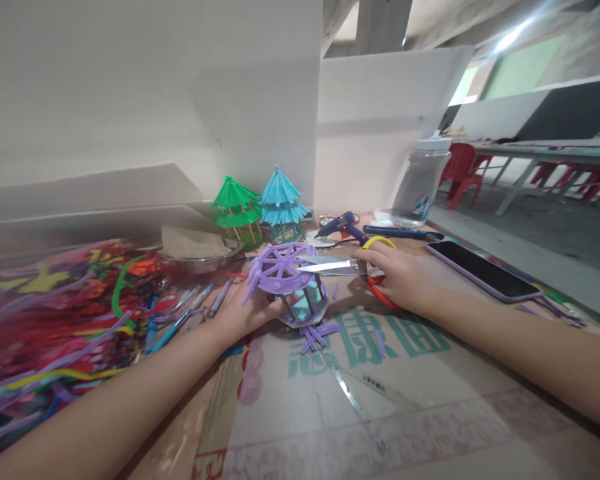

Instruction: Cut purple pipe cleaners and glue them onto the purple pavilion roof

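Note:
My left hand [247, 310] is closed around the side of a small model pavilion [285, 270], which has a purple spoked top, brown posts and a pale blue floor. Part of that hand is hidden behind the model. In my right hand [393, 270] is a pair of scissors [337, 267] with yellow and red handles, fingers in the loops. Its blades are parted and reach the right edge of the purple top; whether they touch it I cannot tell. Cut purple pipe cleaner pieces [313, 337] lie just below the model.
Green [236, 207] and blue [280, 207] model pavilions stand behind. A glue gun [343, 225], water bottle [421, 180] and phone [483, 270] sit to the right. Colourful pipe cleaners [55, 320] heap at left beside pens [183, 320]. A metal ruler [347, 387] lies on printed cardboard [290, 420].

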The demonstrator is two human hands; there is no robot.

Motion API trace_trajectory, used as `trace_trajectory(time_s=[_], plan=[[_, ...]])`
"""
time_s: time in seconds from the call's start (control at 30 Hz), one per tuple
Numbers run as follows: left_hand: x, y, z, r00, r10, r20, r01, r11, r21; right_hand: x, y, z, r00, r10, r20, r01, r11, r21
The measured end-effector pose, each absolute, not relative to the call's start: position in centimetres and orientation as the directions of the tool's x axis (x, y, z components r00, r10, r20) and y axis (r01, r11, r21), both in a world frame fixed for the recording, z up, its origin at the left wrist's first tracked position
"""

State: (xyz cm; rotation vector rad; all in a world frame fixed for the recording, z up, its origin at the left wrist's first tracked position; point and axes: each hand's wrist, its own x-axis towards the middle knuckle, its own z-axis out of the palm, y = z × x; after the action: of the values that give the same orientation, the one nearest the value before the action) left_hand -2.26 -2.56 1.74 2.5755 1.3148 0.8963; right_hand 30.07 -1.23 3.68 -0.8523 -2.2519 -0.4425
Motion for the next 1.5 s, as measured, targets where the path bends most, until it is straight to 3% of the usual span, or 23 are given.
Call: trace_trajectory(time_s=[0.77,0.9,1.0,1.1,1.2,1.5], plan=[[-2.7,-2.2,1.0,0.425,0.803,0.419,0.706,-0.583,0.402,29.9,-1.3,3.9,-0.562,0.457,0.689,0.676,0.734,0.065],[-2.4,-2.4,1.4,0.431,0.785,0.445,0.665,-0.610,0.431,30.0,-1.6,3.8,-0.540,0.524,0.659,0.683,0.730,-0.020],[-2.0,-2.2,1.7,0.397,0.789,0.468,0.671,-0.598,0.438,30.0,-1.7,4.2,-0.425,0.651,0.629,0.734,0.655,-0.182],[-1.8,-1.5,1.8,0.305,0.791,0.530,0.672,-0.573,0.469,30.4,-1.2,5.7,-0.253,0.774,0.580,0.794,0.509,-0.333],[-1.9,-1.0,1.5,0.262,0.790,0.554,0.666,-0.564,0.489,31.5,-0.7,7.8,-0.188,0.834,0.518,0.826,0.419,-0.376],[-2.6,-0.6,0.5,0.382,0.734,0.561,0.662,-0.641,0.388,36.6,-3.5,8.7,-0.288,0.949,0.127,0.927,0.309,-0.212]])
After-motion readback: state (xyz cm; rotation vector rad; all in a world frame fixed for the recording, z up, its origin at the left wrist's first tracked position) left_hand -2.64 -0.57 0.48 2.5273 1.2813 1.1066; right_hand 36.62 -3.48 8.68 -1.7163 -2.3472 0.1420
